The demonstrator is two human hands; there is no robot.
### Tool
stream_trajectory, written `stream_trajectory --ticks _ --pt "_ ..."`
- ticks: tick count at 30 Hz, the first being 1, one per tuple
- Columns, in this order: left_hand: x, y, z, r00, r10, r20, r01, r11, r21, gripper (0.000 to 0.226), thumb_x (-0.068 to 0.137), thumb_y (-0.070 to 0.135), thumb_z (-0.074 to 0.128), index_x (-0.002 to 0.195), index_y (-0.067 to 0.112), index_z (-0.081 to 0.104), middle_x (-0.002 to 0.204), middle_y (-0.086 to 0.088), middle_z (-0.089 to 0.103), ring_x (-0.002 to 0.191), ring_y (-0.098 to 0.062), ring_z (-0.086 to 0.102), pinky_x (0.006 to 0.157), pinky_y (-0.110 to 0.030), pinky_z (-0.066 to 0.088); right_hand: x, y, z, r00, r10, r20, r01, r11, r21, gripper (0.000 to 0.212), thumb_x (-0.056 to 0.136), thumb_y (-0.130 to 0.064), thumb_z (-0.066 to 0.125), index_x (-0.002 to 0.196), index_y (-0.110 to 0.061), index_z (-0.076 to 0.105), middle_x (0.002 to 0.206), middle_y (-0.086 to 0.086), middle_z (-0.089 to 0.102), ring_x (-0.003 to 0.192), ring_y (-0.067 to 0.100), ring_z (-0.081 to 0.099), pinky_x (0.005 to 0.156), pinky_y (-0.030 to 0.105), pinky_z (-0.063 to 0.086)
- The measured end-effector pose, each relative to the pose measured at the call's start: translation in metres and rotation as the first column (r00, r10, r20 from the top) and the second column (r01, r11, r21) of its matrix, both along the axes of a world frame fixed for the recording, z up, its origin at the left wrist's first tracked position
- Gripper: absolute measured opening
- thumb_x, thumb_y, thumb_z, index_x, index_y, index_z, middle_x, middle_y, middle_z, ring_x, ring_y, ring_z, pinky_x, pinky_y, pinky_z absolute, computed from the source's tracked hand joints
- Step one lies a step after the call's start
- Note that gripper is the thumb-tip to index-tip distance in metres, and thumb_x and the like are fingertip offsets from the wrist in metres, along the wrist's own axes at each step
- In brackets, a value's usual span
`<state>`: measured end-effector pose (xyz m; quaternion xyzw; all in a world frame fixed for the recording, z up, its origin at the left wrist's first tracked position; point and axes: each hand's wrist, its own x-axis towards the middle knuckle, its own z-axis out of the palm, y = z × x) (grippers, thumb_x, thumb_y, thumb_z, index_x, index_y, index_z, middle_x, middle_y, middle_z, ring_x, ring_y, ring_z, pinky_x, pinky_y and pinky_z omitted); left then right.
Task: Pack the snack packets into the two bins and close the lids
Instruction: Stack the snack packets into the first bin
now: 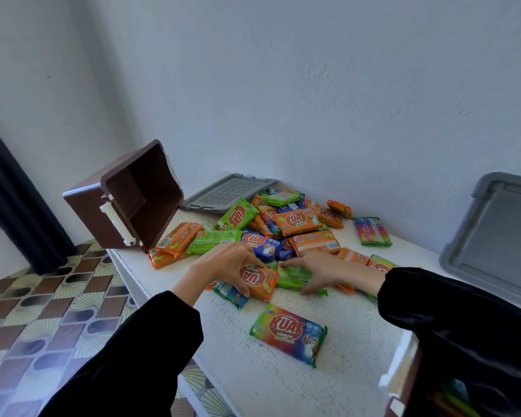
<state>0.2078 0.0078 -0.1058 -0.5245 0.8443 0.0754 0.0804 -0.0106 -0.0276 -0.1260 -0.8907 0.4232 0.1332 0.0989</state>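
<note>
Plainly, a white table [283, 386] with a rough, pebbled top stood in a pale-walled corner above patterned floor tiles [42, 311]. Glossy packets [295, 221] lay heaped on it, with a rainbow packet [288, 334] apart and nearer. The left hand [223, 266] gripped an orange packet [260, 284]; the right hand [328, 272] clasped a green packet [292, 278] just beside it. A brown plastic bin [127, 203] lay tipped at the far left edge, a ribbed grey lid [223, 194] flat behind the heap. Another lid [494, 233] was cut off at right, and a sleeve [463, 326] hid most of the second bin [399, 371]
</note>
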Motion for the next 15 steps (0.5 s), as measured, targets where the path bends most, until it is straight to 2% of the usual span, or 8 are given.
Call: stream_trajectory --ticks 2,3,6,8,9,13,15 --pt "0.0 -0.001 0.0 1.0 -0.005 -0.029 0.005 1.0 -0.017 0.07 0.065 0.054 0.075 0.128 0.033 0.052 0.117 0.006 0.055 0.105 -0.014 0.049 0.086 -0.03 0.044 0.001 0.002 0.006 0.997 -0.049 0.052 0.047 0.998 0.035 0.078 0.078 -0.031 0.071 0.143 -0.035 0.028 0.085 -0.009 0.046 0.071 0.008 0.04 0.06 0.021 0.033" --pt "0.0 -0.002 -0.001 0.998 0.0 -0.06 -0.002 1.0 -0.03 0.069 0.064 0.054 0.075 0.126 0.033 0.054 0.116 0.006 0.057 0.104 -0.014 0.051 0.085 -0.029 0.045 0.0 0.003 0.012 0.994 -0.072 0.082 0.069 0.997 0.04 0.078 0.076 -0.029 0.072 0.142 -0.034 0.03 0.085 -0.012 0.046 0.07 0.005 0.04 0.059 0.019 0.033" --pt "0.0 -0.003 0.008 0.981 0.035 -0.19 -0.048 0.997 -0.065 0.065 0.063 0.054 0.077 0.12 0.032 0.058 0.115 0.007 0.058 0.101 -0.012 0.053 0.085 -0.027 0.045 -0.014 0.006 0.037 0.974 -0.136 0.182 0.14 0.99 -0.005 0.08 0.074 -0.027 0.075 0.142 -0.033 0.033 0.114 -0.007 0.057 0.084 0.005 0.051 0.067 0.019 0.039" --pt "-0.007 -0.005 0.022 0.968 0.011 -0.25 -0.039 0.994 -0.104 0.066 0.061 0.054 0.078 0.12 0.032 0.058 0.112 0.008 0.058 0.1 -0.012 0.053 0.085 -0.029 0.046 -0.031 0.011 0.058 0.948 -0.201 0.247 0.212 0.977 -0.021 0.082 0.073 -0.025 0.075 0.142 -0.034 0.033 0.113 0.0 0.059 0.071 0.008 0.05 0.058 0.018 0.036" --pt "-0.013 -0.005 0.031 0.962 -0.014 -0.271 -0.021 0.991 -0.129 0.067 0.059 0.055 0.079 0.119 0.032 0.058 0.111 0.009 0.057 0.1 -0.011 0.052 0.086 -0.03 0.046 -0.041 0.014 0.069 0.935 -0.228 0.27 0.247 0.968 -0.037 0.082 0.073 -0.025 0.076 0.142 -0.034 0.033 0.116 0.001 0.057 0.074 0.011 0.05 0.057 0.019 0.036" --pt "-0.057 -0.004 0.064 0.939 -0.145 -0.312 0.082 0.975 -0.208 0.066 0.058 0.058 0.077 0.118 0.037 0.059 0.111 0.012 0.057 0.103 -0.012 0.054 0.088 -0.033 0.047 -0.091 0.042 0.115 0.88 -0.352 0.317 0.401 0.91 -0.103 0.081 0.071 -0.03 0.078 0.14 -0.036 0.035 0.128 0.009 0.057 0.101 0.023 0.057 0.083 0.032 0.045" --pt "-0.085 0.001 0.08 0.922 -0.228 -0.314 0.155 0.959 -0.238 0.066 0.059 0.058 0.077 0.118 0.037 0.059 0.11 0.012 0.059 0.101 -0.01 0.055 0.086 -0.03 0.047 -0.118 0.067 0.136 0.844 -0.416 0.338 0.471 0.877 -0.097 0.081 0.071 -0.031 0.078 0.14 -0.036 0.036 0.13 0.008 0.054 0.105 0.022 0.054 0.09 0.031 0.043"
